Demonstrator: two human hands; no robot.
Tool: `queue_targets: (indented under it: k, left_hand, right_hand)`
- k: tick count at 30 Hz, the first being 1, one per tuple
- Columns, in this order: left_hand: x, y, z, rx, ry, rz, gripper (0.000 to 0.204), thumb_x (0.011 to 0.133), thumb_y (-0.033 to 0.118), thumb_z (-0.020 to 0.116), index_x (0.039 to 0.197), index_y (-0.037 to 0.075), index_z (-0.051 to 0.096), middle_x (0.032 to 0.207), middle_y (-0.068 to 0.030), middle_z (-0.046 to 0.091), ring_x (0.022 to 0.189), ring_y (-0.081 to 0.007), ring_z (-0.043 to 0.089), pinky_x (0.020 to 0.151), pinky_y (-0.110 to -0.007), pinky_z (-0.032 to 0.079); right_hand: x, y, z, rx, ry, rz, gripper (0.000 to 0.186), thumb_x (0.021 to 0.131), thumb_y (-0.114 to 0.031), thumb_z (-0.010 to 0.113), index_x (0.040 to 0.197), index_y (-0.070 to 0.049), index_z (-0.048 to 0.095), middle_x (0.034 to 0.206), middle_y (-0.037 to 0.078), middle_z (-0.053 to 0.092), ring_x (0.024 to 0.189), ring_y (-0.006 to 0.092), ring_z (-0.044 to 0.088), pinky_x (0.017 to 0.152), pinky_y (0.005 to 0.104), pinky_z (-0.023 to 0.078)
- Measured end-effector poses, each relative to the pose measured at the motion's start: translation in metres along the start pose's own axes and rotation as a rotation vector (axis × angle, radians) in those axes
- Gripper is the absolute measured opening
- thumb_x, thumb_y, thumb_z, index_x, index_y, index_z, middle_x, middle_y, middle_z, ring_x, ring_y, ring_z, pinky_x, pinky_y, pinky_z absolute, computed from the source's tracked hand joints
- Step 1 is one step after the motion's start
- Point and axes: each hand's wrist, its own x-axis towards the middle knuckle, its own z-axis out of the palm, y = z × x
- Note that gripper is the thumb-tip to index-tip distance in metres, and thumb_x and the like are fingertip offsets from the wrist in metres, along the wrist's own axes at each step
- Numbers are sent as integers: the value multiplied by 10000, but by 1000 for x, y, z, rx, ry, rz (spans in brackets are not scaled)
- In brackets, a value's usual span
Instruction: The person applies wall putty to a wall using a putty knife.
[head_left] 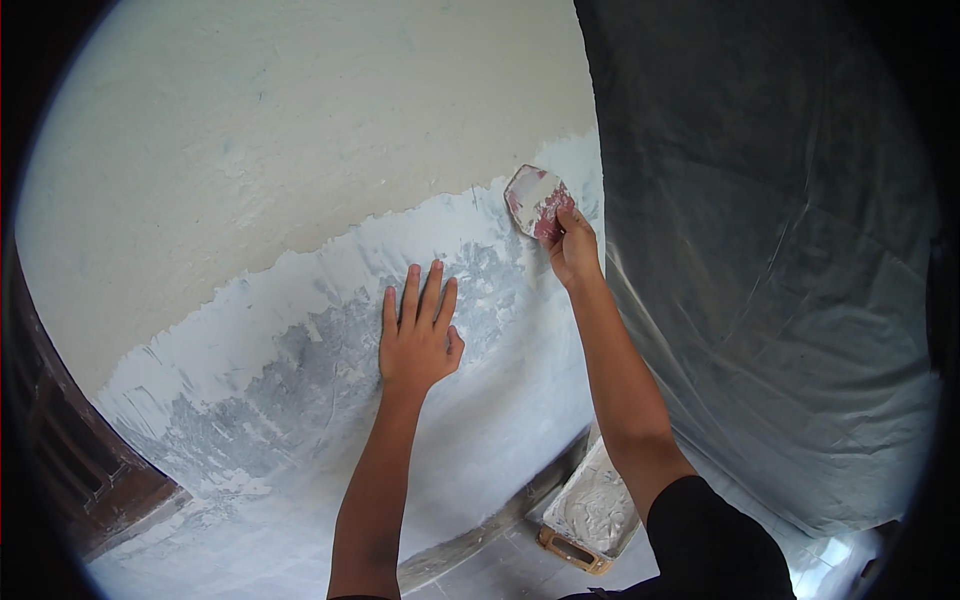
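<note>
My right hand (573, 246) grips a putty scraper (538, 203) with a reddish blade smeared with white paste. The blade lies against the wall (300, 130), near its right edge, where a white coat meets the cream surface above. My left hand (418, 335) is spread on the wall lower and to the left, fingers pointing up, over a grey and white patchy band. It holds nothing.
A tray (597, 505) of white paste stands on the tiled floor (480, 570) below, close to the wall's foot. Dark plastic sheeting (770, 250) hangs along the right. Brown woodwork (80, 450) borders the wall at lower left.
</note>
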Motion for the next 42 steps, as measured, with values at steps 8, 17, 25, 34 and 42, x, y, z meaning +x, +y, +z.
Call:
queue_targets:
  k: [8, 17, 25, 34, 42]
  left_hand:
    - [1, 5, 1, -2, -13, 0, 639, 763, 295, 534, 1389, 176, 492, 1560, -44, 301, 1444, -272, 251, 1160, -510, 191]
    - [0, 3, 1, 13, -10, -3, 640, 768, 301, 535, 1394, 178, 489, 1568, -39, 285, 1449, -270, 239, 1164, -515, 174]
    - [1, 4, 1, -37, 18, 4, 672, 715, 257, 627, 1371, 169, 507, 1544, -73, 324, 1447, -307, 246, 1140, -548, 210]
    - [4, 7, 1, -76, -2, -2, 671, 723, 253, 624, 1377, 173, 499, 1550, -63, 309, 1448, -296, 240, 1145, -540, 202]
    - [-3, 1, 3, -58, -7, -10, 681, 729, 264, 619, 1392, 173, 487, 1560, -53, 292, 1454, -287, 228, 1152, -533, 193]
  right_hand:
    - [11, -5, 6, 43, -116, 24, 239, 1019, -134, 437, 1199, -18, 543, 1106, 87, 628, 961, 175, 638, 847, 317, 563]
    - [4, -11, -4, 126, -170, 47, 227, 1019, -156, 451, 1189, -37, 544, 1083, 81, 638, 970, 171, 646, 802, 304, 580]
    - [16, -7, -14, -3, -145, 120, 182, 1013, -161, 472, 1134, -49, 552, 1065, 68, 633, 914, 152, 646, 780, 295, 588]
    - [24, -9, -20, 41, -222, 105, 218, 1019, -182, 465, 1179, -62, 550, 1092, 60, 637, 937, 147, 647, 802, 298, 582]
    - [-16, -21, -28, 146, -146, 104, 289, 1016, -156, 448, 1277, -48, 509, 1168, 69, 622, 1012, 163, 639, 863, 304, 563]
